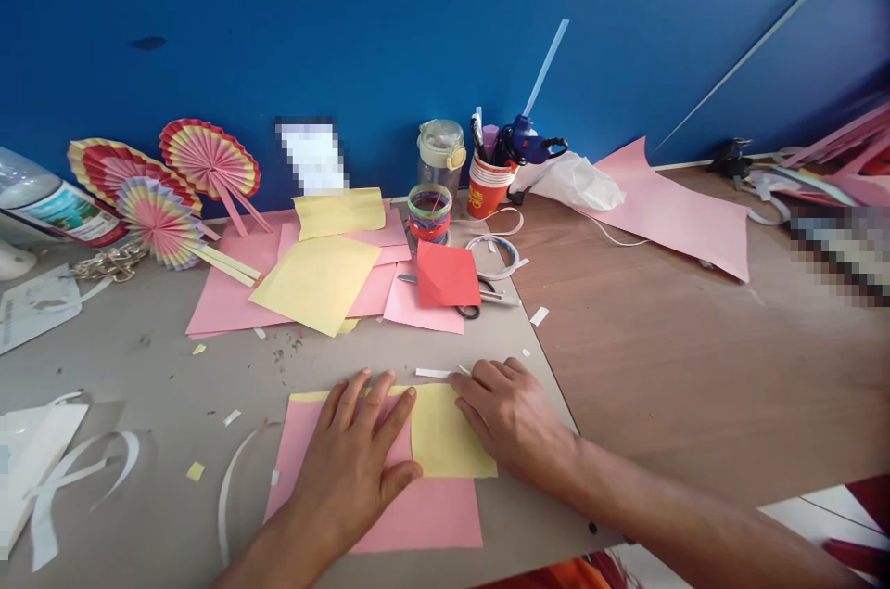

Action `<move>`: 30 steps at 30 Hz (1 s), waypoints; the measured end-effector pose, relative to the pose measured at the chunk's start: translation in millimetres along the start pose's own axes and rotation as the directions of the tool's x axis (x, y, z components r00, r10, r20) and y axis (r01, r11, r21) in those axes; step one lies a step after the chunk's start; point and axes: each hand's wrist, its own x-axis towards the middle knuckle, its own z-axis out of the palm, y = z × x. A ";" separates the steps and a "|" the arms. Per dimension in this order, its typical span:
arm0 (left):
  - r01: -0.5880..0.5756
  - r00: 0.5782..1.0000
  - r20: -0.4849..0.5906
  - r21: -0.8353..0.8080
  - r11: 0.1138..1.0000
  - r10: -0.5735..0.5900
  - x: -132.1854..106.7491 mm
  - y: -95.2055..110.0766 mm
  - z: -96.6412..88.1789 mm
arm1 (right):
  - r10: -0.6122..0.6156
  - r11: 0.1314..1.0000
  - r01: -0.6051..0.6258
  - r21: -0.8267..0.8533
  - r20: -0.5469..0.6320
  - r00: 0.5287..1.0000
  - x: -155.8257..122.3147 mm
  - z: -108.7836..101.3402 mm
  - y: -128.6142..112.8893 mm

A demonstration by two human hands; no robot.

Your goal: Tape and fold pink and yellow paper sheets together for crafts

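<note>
Your left hand (pixel 358 459) lies palm down at the lower centre of the frame, fingers spread and holding nothing, pressed on a pink paper sheet (pixel 427 519). Your right hand (pixel 511 413), just beside it and apart from it, has its fingers curled over the upper right part of a yellow paper piece (pixel 451 445); you cannot tell whether they pinch anything. That yellow piece overlaps the pink sheet and juts past its right edge, while a thin white strip (pixel 432 373) lies just above. Farther out, at the centre, a red paper square (pixel 447 275) partly covers black-handled scissors (pixel 471 312). To its left, a loose yellow sheet (pixel 316 283) rests on stacked pink paper (pixel 229 278). Behind these, at the upper centre, you have a lidded clear bottle (pixel 439 148) and a red paper cup (pixel 483 192) with a blue glue gun (pixel 523 144) on it. Pleated paper fans (pixel 210 160) lean at the upper left, near a labelled plastic bottle (pixel 66 209).
</note>
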 end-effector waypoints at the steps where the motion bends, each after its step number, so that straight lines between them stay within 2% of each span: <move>1: 0.000 1.000 0.000 -0.004 1.000 0.000 0.2 0.1 -0.3 | 0.015 1.000 -0.015 -0.006 -0.001 1.000 0.1 -1.2 3.0; 4: 0.002 1.000 0.008 -0.002 1.000 -0.002 0.9 0.1 -0.1 | 0.077 0.997 -0.076 0.021 -0.044 0.996 0.1 -7.5 15.7; 6: 0.001 1.000 0.011 0.005 1.000 -0.001 1.2 -0.2 0.7 | 0.098 0.993 -0.089 0.076 -0.128 0.987 0.3 -14.0 23.4; 9: -0.008 1.000 -0.003 0.012 1.000 0.008 1.6 -0.6 1.4 | 0.033 0.986 0.007 0.168 -0.233 0.972 1.5 -22.3 25.3; 11: -0.015 1.000 -0.009 0.015 1.000 0.015 2.0 -0.6 1.2 | -0.064 0.975 0.104 0.194 -0.203 0.977 2.3 -22.9 20.0; 13: -0.016 1.000 -0.005 0.019 1.000 0.016 2.5 -0.5 0.5 | -0.148 0.969 0.164 0.183 -0.100 0.984 2.2 -18.7 13.3; 15: -0.015 1.000 0.003 0.018 1.000 0.015 2.8 -0.3 -0.1 | -0.174 0.974 0.173 0.145 -0.007 0.985 1.2 -12.1 9.3; 17: -0.011 1.000 0.010 0.014 1.000 0.011 2.7 -0.2 0.0 | -0.148 0.984 0.144 0.107 0.025 0.989 -0.1 -6.8 10.0; 21: 0.000 1.000 0.003 0.010 1.000 0.000 1.7 -0.6 2.0 | -0.035 0.998 0.036 0.045 -0.004 0.999 0.0 -8.5 22.3; 24: 0.000 1.000 -0.016 0.013 1.000 0.000 1.6 -1.2 3.0 | 0.031 0.997 -0.025 0.069 -0.086 0.996 2.3 -15.5 28.9; 26: -0.010 1.000 -0.027 0.020 1.000 0.011 2.1 -1.4 2.6 | 0.015 0.992 -0.002 0.127 -0.105 0.994 3.6 -17.7 28.0; 30: -0.012 1.000 -0.021 0.028 1.000 0.013 3.2 -0.9 0.9 | -0.128 0.981 0.129 0.148 -0.020 0.992 4.3 -14.1 23.5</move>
